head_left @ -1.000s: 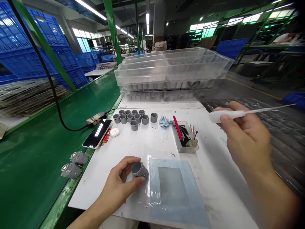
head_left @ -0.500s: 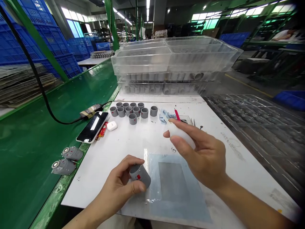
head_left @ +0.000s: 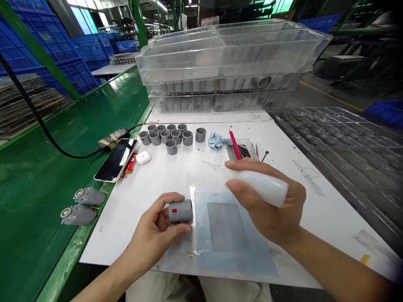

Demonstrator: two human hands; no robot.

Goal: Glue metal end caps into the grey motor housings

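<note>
My left hand grips a grey cylindrical sleeve between thumb and fingers; the sleeve lies sideways in the grasp, a red mark on its side. My right hand is closed round a white squeeze bottle, whose narrow end points left, with a thin tip reaching toward the sleeve but apart from it. Below and between the hands lies a light blue sheet with a grey rectangular pad on it. Several similar grey sleeves stand upright in a group farther back on the white table.
A phone, a white earbud case and two grey assembled parts lie at left. A crumpled blue cloth and a red-handled tool lie behind my right hand. Clear plastic trays are stacked at the back.
The sleeve in my left hand has turned from tilted, opening up, to lying sideways. The bottle in my right hand has swung round to point left. The view has tipped downward.
</note>
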